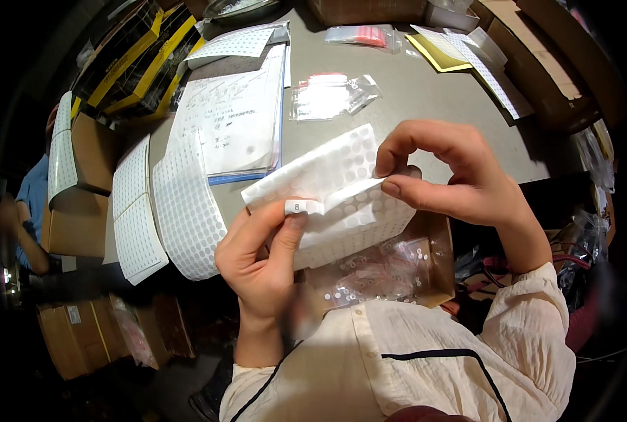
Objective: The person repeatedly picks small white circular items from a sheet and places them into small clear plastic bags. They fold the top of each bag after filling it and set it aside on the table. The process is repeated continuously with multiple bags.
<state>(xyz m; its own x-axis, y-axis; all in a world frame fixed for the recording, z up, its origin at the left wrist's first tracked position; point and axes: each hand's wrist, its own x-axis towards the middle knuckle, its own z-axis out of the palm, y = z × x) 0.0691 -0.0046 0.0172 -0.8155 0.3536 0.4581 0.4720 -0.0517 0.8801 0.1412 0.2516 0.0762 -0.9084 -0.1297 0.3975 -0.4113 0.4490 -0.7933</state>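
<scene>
L hand (257,254) hides pt of sticker sheet (359,156); box (441,259) pt-covered.

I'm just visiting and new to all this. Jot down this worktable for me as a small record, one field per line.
Left hand: holds a white sheet of round stickers, a small white label at the index finger
Right hand: pinches the same sheet between thumb and index finger
Below the sheet: open cardboard box with clear bags
Table, far side: small clear bags with red edges
Table, left: written papers, dotted sheets
</scene>
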